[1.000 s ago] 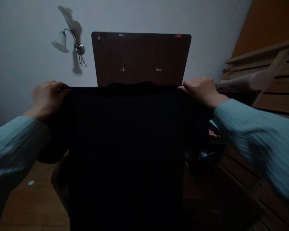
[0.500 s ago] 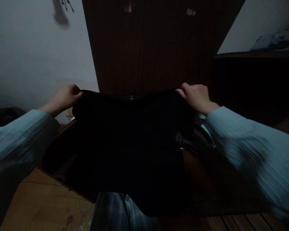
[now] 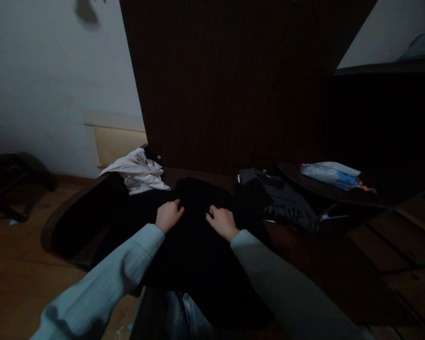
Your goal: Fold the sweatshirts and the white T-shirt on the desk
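A black shirt (image 3: 194,255) is spread over a dark wooden seat and reaches down toward my lap. Its folds are hard to make out in the dim light. On its upper part rests my left hand (image 3: 170,216), fingers curled in on the cloth. My right hand (image 3: 222,222) is a short way to the right, also closed on the fabric, thumb side facing the left hand. Beyond my left hand lies a crumpled whitish cloth (image 3: 140,172). Right of my right hand is a folded dark grey garment (image 3: 286,200) with black lettering.
The seat has a curved dark armrest (image 3: 53,231) on the left and another on the right, where a clear and blue plastic packet (image 3: 331,174) lies. A tall dark wooden panel (image 3: 233,85) rises behind. A low dark stool (image 3: 10,184) stands at the far left.
Both hands have come down and closer together from holding the shirt stretched up by its shoulders. The shirt now lies lower, uncovering the whitish cloth and more of the grey garment.
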A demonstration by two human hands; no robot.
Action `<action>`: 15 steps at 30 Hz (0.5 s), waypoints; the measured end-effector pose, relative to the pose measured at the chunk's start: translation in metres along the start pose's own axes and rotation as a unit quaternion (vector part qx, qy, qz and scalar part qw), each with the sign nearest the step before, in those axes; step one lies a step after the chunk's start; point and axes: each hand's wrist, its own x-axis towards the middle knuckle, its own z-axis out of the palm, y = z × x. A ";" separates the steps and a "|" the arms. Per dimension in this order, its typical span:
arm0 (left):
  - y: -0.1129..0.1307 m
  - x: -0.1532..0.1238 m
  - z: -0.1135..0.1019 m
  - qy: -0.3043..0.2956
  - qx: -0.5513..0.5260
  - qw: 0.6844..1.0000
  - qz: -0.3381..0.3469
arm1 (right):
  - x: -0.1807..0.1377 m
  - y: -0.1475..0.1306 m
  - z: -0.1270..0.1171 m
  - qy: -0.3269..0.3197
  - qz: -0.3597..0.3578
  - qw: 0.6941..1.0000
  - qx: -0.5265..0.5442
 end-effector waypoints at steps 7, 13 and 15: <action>0.002 -0.003 0.012 0.040 0.035 0.998 0.021 | 0.001 0.003 0.015 0.053 0.020 0.998 0.023; 0.008 -0.005 0.008 0.025 0.040 0.999 0.009 | -0.002 -0.004 0.010 0.031 0.029 0.999 -0.012; 0.010 -0.009 0.007 0.025 0.040 0.999 0.008 | -0.005 -0.007 0.009 0.025 0.028 0.999 -0.019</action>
